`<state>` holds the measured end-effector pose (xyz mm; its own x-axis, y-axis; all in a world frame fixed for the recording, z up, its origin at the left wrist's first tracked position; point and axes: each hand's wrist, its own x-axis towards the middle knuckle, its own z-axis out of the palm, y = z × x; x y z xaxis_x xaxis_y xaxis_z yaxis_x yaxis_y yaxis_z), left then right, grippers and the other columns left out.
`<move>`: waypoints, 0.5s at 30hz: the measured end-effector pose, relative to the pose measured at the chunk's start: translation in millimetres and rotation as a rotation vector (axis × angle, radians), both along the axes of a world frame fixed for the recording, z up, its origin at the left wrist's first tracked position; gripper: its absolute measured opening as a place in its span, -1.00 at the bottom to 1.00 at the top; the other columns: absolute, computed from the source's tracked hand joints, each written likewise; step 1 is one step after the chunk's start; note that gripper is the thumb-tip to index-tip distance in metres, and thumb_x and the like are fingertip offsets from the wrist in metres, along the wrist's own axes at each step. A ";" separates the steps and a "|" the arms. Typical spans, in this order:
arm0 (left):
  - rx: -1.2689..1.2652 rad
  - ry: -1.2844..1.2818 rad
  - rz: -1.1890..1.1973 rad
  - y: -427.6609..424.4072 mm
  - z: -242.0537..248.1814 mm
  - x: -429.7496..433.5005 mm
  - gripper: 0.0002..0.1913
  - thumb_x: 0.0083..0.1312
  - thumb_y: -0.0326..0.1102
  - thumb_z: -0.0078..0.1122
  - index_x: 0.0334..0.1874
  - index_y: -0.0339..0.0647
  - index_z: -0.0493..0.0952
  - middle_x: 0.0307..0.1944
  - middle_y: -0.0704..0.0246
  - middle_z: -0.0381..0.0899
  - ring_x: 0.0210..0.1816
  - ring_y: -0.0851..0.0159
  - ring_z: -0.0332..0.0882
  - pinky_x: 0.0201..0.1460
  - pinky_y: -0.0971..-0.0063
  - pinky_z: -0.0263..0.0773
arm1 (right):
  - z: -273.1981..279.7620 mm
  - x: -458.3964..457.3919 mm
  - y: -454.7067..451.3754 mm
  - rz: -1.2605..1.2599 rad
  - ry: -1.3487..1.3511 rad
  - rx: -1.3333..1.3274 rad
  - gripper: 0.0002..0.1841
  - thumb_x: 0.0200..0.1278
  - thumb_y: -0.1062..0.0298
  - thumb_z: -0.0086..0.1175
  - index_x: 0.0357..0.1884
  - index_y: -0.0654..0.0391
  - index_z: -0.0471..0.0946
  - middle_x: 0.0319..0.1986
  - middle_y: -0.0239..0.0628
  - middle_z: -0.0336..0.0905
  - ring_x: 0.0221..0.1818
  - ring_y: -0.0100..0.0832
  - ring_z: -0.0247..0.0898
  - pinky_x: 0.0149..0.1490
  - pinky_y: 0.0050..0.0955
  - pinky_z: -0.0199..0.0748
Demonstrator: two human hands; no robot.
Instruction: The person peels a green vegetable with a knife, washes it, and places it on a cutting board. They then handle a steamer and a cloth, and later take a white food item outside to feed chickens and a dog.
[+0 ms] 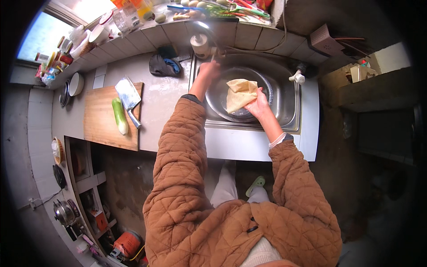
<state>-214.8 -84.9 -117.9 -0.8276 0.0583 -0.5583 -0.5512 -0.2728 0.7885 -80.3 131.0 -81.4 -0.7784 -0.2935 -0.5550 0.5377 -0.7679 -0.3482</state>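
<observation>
My right hand (pixel 258 105) holds a pale yellow cloth (pixel 242 95) over a round metal basin (pixel 218 108), which sits in the stainless steel sink (pixel 288 115). Near the faucet (pixel 220 51), at the sink's back left, is my left hand (pixel 209 71); it is blurred, and whether it grips the faucet's handle is not clear. A white pump bottle (pixel 200 46) stands just behind that hand. To the left, a cleaver (pixel 128 95) and a peeled-looking green vegetable (pixel 119 115) lie on a wooden cutting board (pixel 100 116).
A dark cloth item (pixel 165 66) lies on the counter left of the sink. Bowls (pixel 76 84) stand at the far left. A white valve (pixel 297 78) is at the sink's right rim. Vegetables, eggs and a green peeler (pixel 248 10) crowd the ledge behind.
</observation>
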 end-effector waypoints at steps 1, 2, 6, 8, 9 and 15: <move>-0.003 0.004 -0.038 15.6 24.7 1.8 -0.82 0.37 -0.28 0.03 -0.23 -0.27 0.49 -0.52 0.44 0.38 -0.51 0.39 0.42 -0.44 0.54 0.39 | -7.6 -2.8 3.8 -0.024 -0.031 -0.013 -0.26 0.43 -0.27 -0.63 0.33 0.11 0.21 0.31 -0.10 0.20 0.36 -0.03 0.12 0.34 0.15 0.13; -0.010 0.014 -0.073 27.1 48.9 -1.5 -0.81 0.36 -0.29 0.05 -0.19 -0.29 0.52 -0.49 0.42 0.44 -0.46 0.37 0.49 -0.37 0.54 0.45 | -15.7 -5.8 8.0 -0.012 -0.022 0.017 -0.24 0.42 -0.29 -0.65 0.34 0.12 0.20 0.32 -0.10 0.19 0.36 -0.03 0.12 0.35 0.16 0.12; -0.019 0.342 -0.299 26.9 93.1 -7.2 -0.78 0.25 -0.27 0.19 -0.21 -0.31 0.60 -0.32 0.40 0.58 -0.25 0.37 0.56 -0.15 0.51 0.51 | -14.0 -26.4 -1.2 0.008 -0.049 -0.041 -0.21 0.39 -0.32 -0.68 0.36 0.10 0.17 0.32 -0.11 0.18 0.35 -0.03 0.12 0.35 0.16 0.11; -0.416 0.446 -0.429 24.9 57.9 11.4 -0.68 0.24 -0.21 0.24 -0.12 -0.34 0.59 -0.25 0.33 0.61 -0.17 0.38 0.56 -0.11 0.53 0.50 | -9.1 -36.0 -10.9 0.049 -0.038 -0.001 -0.21 0.39 -0.33 -0.69 0.36 0.09 0.17 0.32 -0.11 0.18 0.35 -0.03 0.12 0.35 0.16 0.10; -0.616 0.571 -0.422 21.7 33.1 25.8 -0.63 0.24 -0.18 0.26 -0.06 -0.36 0.57 -0.20 0.31 0.62 -0.17 0.38 0.56 -0.11 0.53 0.49 | -6.9 -40.3 -15.2 0.065 -0.028 0.018 -0.20 0.39 -0.33 -0.69 0.36 0.09 0.17 0.33 -0.12 0.18 0.35 -0.03 0.13 0.35 0.16 0.10; -0.200 -0.005 -0.080 -13.1 12.4 6.9 -0.49 0.26 -0.12 0.25 0.08 -0.43 0.45 -0.13 0.20 0.57 -0.15 0.30 0.57 -0.14 0.44 0.53 | -19.3 -55.4 -14.6 0.074 -0.054 -0.048 -0.18 0.36 -0.35 -0.69 0.36 0.10 0.17 0.31 -0.10 0.20 0.35 -0.03 0.13 0.33 0.16 0.15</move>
<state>-208.0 -98.0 -105.5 -0.8222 0.0111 -0.5691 -0.5685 -0.0664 0.8200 -135.6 116.3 -100.7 -0.7229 -0.3761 -0.5797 0.6106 -0.7404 -0.2809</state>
